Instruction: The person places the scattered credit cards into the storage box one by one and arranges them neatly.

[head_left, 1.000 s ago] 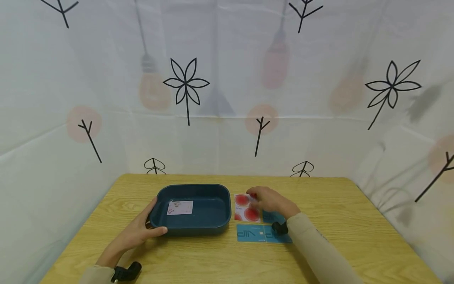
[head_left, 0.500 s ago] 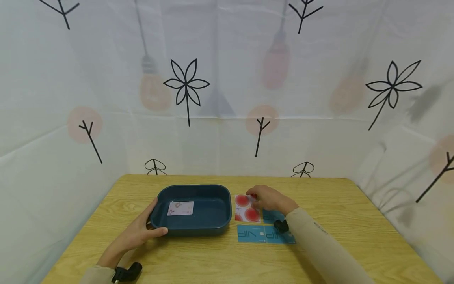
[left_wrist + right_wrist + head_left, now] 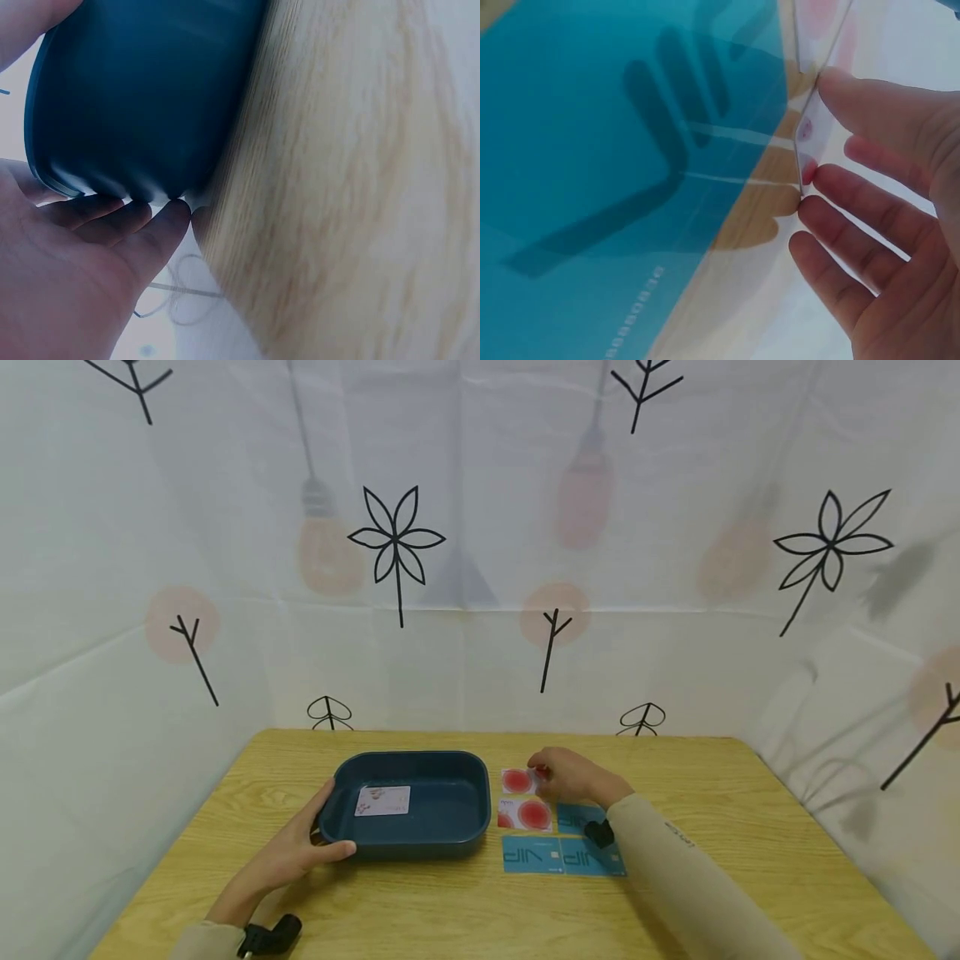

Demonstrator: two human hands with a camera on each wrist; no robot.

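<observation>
My left hand (image 3: pixel 288 852) holds the left end of a dark blue tray (image 3: pixel 446 810), thumb at the front corner; in the left wrist view its fingers (image 3: pixel 161 232) touch the tray's outer wall. A pale card with a flower print (image 3: pixel 382 801) lies inside the tray. To the tray's right, my right hand (image 3: pixel 576 777) pinches a white card with red circles (image 3: pixel 516 781) by its right end, fingers partly covering it. In the right wrist view that card (image 3: pixel 807 139) appears edge-on between thumb and fingers. Just in front lies another red-circle card (image 3: pixel 534 815).
Two blue VIP cards (image 3: pixel 531 855) lie side by side nearer the front. Another blue VIP card (image 3: pixel 573 818) sits partly under the right forearm's wrist camera (image 3: pixel 600 833). Everything rests on a wooden table (image 3: pixel 420 910), with a patterned cloth (image 3: pixel 480 668) behind it.
My right hand has moved slightly away from me, and the rear red-circle card has come apart from the one in front. My left hand and the tray stay put.
</observation>
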